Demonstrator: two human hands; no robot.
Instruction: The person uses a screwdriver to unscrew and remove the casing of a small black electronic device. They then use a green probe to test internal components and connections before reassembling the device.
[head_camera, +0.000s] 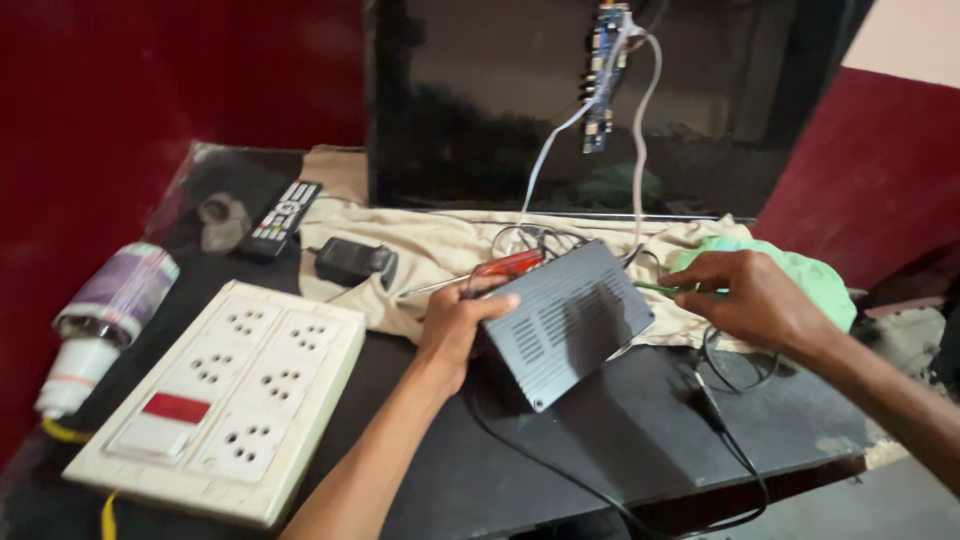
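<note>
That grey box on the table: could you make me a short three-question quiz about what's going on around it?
1. True or false: the left hand holds the grey box tilted up off the table.
2. What lies just behind the left hand's fingers: a red-handled screwdriver, a spoon or a pen?
3. Which side of the box is the white socket board on?

Key: 1 true. 2 the red-handled screwdriver. 3 the left; the right hand, holding something thin and green, is on the other side.

Dim, warm indoor light, soft shadows, slight motion blur, grainy dark corners.
</note>
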